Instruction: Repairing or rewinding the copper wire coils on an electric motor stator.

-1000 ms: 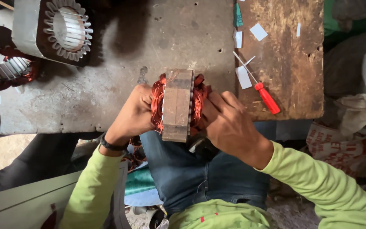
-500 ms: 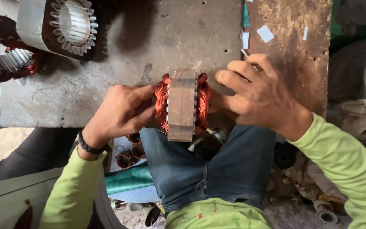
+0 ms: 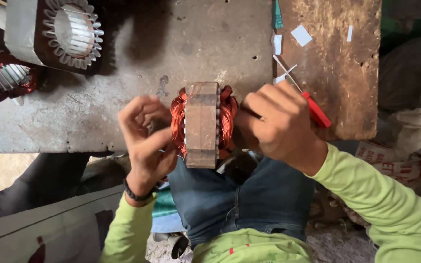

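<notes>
Stator — long side toward the person — between left hand and right hand.

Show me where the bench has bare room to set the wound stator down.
The widest bare patch is the grey bench top, between the empty stator core at far left and the paper slips. The wooden board is bare at its far right. It is crowded where the left hand and right hand flank the wound stator, with the red screwdriver beside them.
</notes>
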